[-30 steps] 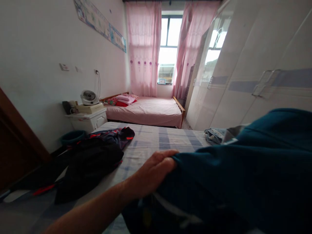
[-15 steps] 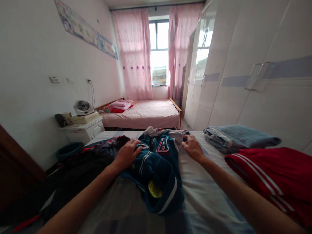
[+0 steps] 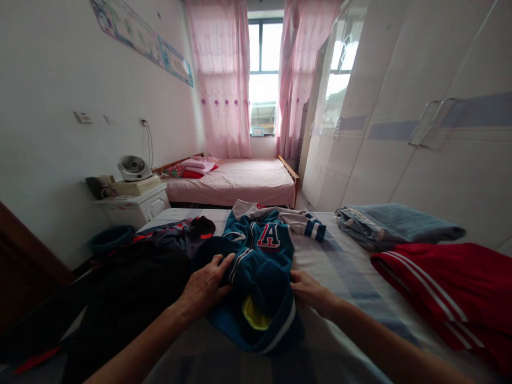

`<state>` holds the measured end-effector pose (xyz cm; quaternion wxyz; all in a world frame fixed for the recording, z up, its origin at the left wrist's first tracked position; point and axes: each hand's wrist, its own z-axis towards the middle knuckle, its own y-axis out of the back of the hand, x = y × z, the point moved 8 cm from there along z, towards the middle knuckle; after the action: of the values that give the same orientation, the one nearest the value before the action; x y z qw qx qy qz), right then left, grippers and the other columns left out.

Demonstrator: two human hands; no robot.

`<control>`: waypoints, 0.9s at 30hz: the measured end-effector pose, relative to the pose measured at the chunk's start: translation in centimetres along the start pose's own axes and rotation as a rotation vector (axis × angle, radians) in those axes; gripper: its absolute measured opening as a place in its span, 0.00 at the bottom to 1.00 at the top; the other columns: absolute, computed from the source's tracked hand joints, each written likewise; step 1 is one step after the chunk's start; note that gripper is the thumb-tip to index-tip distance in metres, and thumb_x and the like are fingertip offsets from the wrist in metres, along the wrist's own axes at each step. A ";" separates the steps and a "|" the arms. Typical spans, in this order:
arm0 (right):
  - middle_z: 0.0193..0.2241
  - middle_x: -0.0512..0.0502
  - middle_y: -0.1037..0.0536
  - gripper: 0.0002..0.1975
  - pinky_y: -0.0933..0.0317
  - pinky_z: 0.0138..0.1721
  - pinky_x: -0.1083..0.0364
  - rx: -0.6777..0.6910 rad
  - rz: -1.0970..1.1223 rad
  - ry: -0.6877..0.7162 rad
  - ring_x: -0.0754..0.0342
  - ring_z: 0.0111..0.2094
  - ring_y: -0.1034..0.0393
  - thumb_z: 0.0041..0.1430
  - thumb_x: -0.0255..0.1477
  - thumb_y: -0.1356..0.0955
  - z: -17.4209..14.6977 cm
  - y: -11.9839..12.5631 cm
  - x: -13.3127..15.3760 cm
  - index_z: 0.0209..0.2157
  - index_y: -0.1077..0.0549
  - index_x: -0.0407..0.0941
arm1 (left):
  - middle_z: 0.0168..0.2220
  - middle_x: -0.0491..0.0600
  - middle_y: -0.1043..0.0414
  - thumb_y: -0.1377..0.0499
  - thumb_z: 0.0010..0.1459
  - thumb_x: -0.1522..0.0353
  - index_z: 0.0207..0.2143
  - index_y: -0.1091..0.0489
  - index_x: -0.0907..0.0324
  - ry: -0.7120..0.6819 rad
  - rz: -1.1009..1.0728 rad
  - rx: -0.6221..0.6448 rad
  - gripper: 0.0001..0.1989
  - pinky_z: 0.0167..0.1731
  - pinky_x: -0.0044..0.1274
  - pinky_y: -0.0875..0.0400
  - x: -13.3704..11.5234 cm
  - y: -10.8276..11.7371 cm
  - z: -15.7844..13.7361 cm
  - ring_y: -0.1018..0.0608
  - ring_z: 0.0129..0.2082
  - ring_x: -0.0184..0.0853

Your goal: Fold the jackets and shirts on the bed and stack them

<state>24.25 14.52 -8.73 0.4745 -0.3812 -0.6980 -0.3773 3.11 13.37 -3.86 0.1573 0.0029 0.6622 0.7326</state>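
Teal jacket (image 3: 258, 261) lies on the checked sheet (image 3: 340, 269), left hand (image 3: 206, 282) and right hand (image 3: 312, 290) touching opposite sides, fingers part-curled; whether either grip pinches it, I cannot tell.

A capital letter A (image 3: 269, 236), white edged with red, stands on the front of the teal jacket (image 3: 276, 262), and any print on the long poster (image 3: 144, 41) along the left wall (image 3: 44, 64) is too small to read.
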 end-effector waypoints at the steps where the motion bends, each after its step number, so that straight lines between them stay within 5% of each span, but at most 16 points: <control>1: 0.24 0.51 0.25 0.19 0.36 0.29 0.56 0.033 0.082 0.064 0.57 0.24 0.31 0.45 0.42 0.29 0.0 -0.5 0.8 0.33 0.27 0.42 | 0.51 0.52 0.35 0.43 0.51 0.69 0.54 0.38 0.50 -0.001 -0.040 0.002 0.26 0.40 0.28 0.32 0.2 0.0 0.3 0.26 0.44 0.41; 5: 0.29 0.49 0.23 0.18 0.35 0.35 0.54 -0.061 0.271 0.289 0.53 0.31 0.29 0.48 0.41 0.31 0.3 1.4 4.7 0.36 0.27 0.43 | 0.37 0.45 0.31 0.46 0.53 0.69 0.35 0.32 0.54 0.013 -0.161 -0.100 0.07 0.35 0.22 0.34 0.2 2.4 2.2 0.25 0.34 0.33; 11: 0.27 0.49 0.22 0.12 0.35 0.26 0.58 -0.415 0.347 0.419 0.55 0.25 0.29 0.52 0.35 0.34 -1.9 10.4 13.5 0.38 0.29 0.45 | 0.27 0.43 0.34 0.50 0.56 0.61 0.36 0.37 0.59 0.015 -0.348 -0.427 0.11 0.27 0.20 0.37 -2.2 12.2 1.4 0.30 0.26 0.30; 14: 0.27 0.50 0.22 0.13 0.34 0.27 0.59 -0.429 0.251 0.455 0.56 0.25 0.29 0.51 0.36 0.32 -5.5 12.9 15.4 0.39 0.28 0.45 | 0.24 0.41 0.36 0.44 0.52 0.62 0.30 0.36 0.58 -0.152 -0.288 -0.423 0.08 0.26 0.20 0.40 -5.6 13.9 -1.9 0.33 0.24 0.29; 17: 0.30 0.49 0.21 0.18 0.32 0.30 0.57 -0.236 0.010 0.267 0.53 0.30 0.27 0.52 0.40 0.32 -8.2 12.3 10.6 0.43 0.27 0.46 | 0.29 0.42 0.32 0.40 0.51 0.64 0.29 0.35 0.57 -0.398 -0.180 -0.028 0.08 0.26 0.19 0.41 -9.1 9.0 -5.3 0.31 0.26 0.28; 20: 0.36 0.46 0.21 0.21 0.32 0.37 0.53 -0.095 -0.283 0.074 0.47 0.38 0.27 0.51 0.45 0.33 -10.1 11.7 2.1 0.42 0.25 0.47 | 0.30 0.42 0.30 0.40 0.53 0.62 0.30 0.33 0.56 -0.393 -0.169 0.227 0.08 0.24 0.19 0.40 -8.8 3.6 -7.6 0.29 0.25 0.28; 23: 0.41 0.44 0.22 0.22 0.33 0.41 0.52 -0.209 -0.501 -0.042 0.44 0.42 0.28 0.50 0.48 0.35 -11.3 13.3 -4.1 0.40 0.24 0.49 | 0.40 0.48 0.30 0.44 0.57 0.63 0.39 0.33 0.55 -0.237 -0.189 0.030 0.09 0.35 0.22 0.34 -6.5 3.0 -7.4 0.26 0.35 0.33; 25: 0.44 0.43 0.24 0.25 0.33 0.41 0.52 -0.250 -0.544 -0.073 0.44 0.43 0.29 0.51 0.48 0.37 -11.9 13.7 -5.7 0.45 0.26 0.49 | 0.49 0.52 0.33 0.41 0.52 0.61 0.47 0.35 0.54 -0.176 -0.129 -0.095 0.20 0.43 0.28 0.34 -5.6 3.4 -7.1 0.28 0.45 0.40; 27: 0.46 0.43 0.25 0.29 0.33 0.40 0.52 -0.257 -0.547 -0.059 0.45 0.43 0.29 0.52 0.47 0.38 -12.2 13.3 -5.6 0.52 0.31 0.48 | 0.49 0.51 0.33 0.38 0.49 0.62 0.50 0.37 0.52 -0.172 -0.075 -0.025 0.24 0.42 0.30 0.33 -5.6 2.6 -6.7 0.28 0.45 0.43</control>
<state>42.08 8.33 -8.64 0.2826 -0.2467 -0.7347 -0.5652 6.40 5.35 -0.99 0.2408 0.0388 0.6366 0.7316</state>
